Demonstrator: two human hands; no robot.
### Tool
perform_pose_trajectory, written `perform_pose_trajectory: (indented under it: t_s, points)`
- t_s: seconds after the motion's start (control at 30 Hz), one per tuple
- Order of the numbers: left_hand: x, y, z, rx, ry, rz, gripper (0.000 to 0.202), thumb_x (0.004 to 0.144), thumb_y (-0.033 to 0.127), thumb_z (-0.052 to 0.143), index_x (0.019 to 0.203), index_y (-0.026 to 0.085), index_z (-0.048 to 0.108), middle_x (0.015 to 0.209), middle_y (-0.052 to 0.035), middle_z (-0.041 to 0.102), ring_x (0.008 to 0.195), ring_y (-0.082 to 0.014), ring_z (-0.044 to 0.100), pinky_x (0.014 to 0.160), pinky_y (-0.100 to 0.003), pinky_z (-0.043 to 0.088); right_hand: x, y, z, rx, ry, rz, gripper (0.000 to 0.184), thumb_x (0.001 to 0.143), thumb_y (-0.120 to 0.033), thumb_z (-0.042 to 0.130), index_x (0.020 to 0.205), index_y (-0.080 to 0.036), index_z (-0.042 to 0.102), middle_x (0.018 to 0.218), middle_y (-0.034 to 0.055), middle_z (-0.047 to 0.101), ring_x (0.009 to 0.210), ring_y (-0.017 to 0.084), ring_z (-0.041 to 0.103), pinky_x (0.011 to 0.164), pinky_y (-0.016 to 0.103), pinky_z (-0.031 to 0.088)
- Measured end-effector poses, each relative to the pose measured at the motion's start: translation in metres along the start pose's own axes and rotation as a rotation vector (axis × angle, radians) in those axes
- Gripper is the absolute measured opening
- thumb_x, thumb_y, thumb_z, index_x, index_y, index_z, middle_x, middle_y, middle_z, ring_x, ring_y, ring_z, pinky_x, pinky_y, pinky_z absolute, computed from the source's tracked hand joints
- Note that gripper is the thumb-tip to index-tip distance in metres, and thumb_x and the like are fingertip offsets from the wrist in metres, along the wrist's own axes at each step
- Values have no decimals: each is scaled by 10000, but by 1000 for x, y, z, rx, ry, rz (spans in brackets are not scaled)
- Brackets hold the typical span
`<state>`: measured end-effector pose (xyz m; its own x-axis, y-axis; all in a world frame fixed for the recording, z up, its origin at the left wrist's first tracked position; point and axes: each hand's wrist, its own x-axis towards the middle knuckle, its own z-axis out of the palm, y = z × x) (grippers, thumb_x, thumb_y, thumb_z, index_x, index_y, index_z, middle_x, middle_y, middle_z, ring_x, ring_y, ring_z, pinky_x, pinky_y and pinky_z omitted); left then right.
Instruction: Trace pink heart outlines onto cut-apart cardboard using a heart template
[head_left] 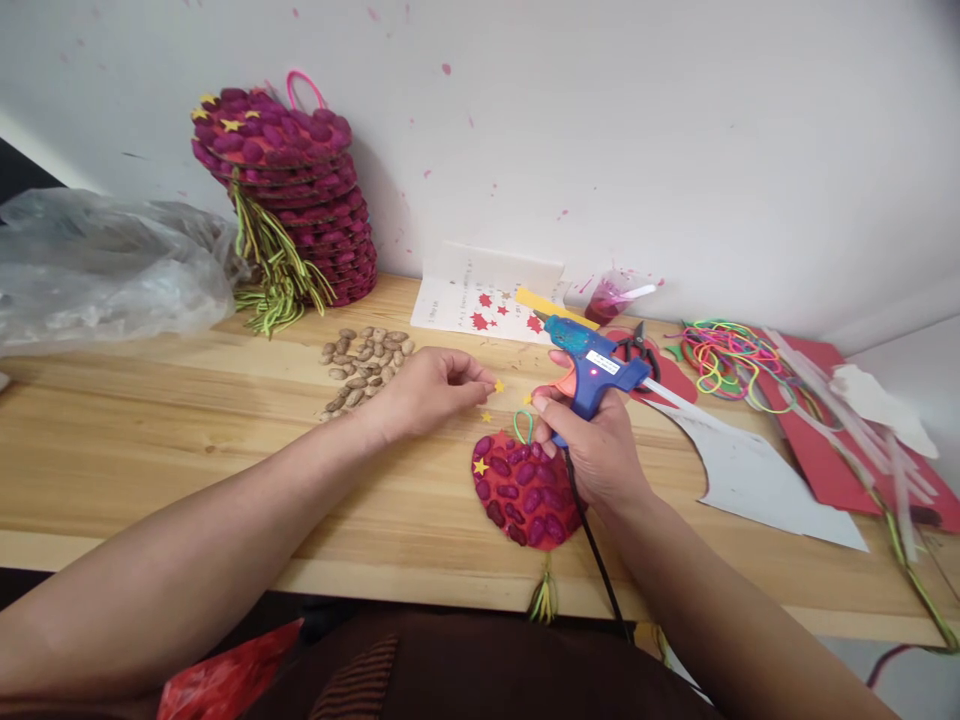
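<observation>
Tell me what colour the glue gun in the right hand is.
The glue gun is blue with an orange trigger, best seen in the head view.

A stack of red ornaments (289,190) is standing well beyond the left grip (431,390), pale seeds (365,368) are lying just beside that grip, and scissors (637,345) and neon loops (724,355) are lying beyond the right grip (596,455).
</observation>
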<state>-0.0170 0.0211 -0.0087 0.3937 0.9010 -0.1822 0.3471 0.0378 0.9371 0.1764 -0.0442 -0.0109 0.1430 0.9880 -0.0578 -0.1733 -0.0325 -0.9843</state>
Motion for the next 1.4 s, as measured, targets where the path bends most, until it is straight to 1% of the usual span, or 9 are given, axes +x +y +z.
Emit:
perform_pose_trajectory:
  t_s: [0.1,0.33,0.53,0.7,0.83,1.03,1.17,1.27,1.4]
  points:
    - [3,-4,-3,41,26,14,240,741,366,705,854,156,734,703,11,659,622,-104,536,583,-220,376,0,-1,1,2,3,5,593,764,-230,774,1312,-241,545,786,-48,642,447,70,537,386,194,390]
    - [-1,2,-3,-66,-41,17,261,729,388,733,853,158,719,703,22,631,616,-95,514,571,-214,364,0,0,1,-16,18,24,508,748,-271,798,1208,-216,591,762,-41,642,441,73,531,388,203,400]
    - [-1,3,-3,-90,-44,17,272,723,409,754,809,157,700,681,34,606,598,-85,499,563,-210,349,0,-2,2,-13,32,32,600,724,-286,807,1269,-235,562,783,-43,647,450,78,536,386,206,393]
    - [0,2,-3,-75,-51,44,283,727,426,752,811,159,706,699,28,624,622,-92,521,593,-217,374,0,-1,2,-16,35,36,529,736,-282,803,1214,-214,586,739,-48,650,426,70,518,395,207,401]
    - [-1,3,-3,-72,-44,23,287,721,419,755,825,155,713,706,26,637,624,-92,522,601,-220,372,4,0,5,-28,52,27,611,740,-294,813,1283,-208,548,705,-48,659,413,80,518,391,211,404]
    - [-2,6,-3,-121,-57,-1,284,708,408,770,824,155,717,706,31,647,609,-89,520,593,-219,371,8,-1,8,-35,42,31,675,741,-354,828,1325,-215,519,810,-4,707,489,116,610,409,221,440]
    - [-3,8,-3,-145,-157,-12,285,735,402,755,859,148,724,748,14,679,660,-99,552,654,-224,409,5,-2,6,-26,-2,61,692,738,-331,835,1338,-219,510,755,-26,684,462,100,571,407,216,421]
    - [-3,8,-3,-159,-241,8,271,762,396,732,868,147,721,760,10,685,683,-106,566,684,-228,425,2,-1,4,-9,-68,51,675,760,-300,817,1350,-233,496,819,-11,697,503,109,596,414,217,420]
    - [-4,6,-3,-124,-283,62,259,802,403,695,872,155,709,783,9,682,705,-113,573,702,-231,437,0,-1,3,-9,-87,49,637,781,-292,798,1341,-238,498,805,-24,679,505,110,595,411,219,413]
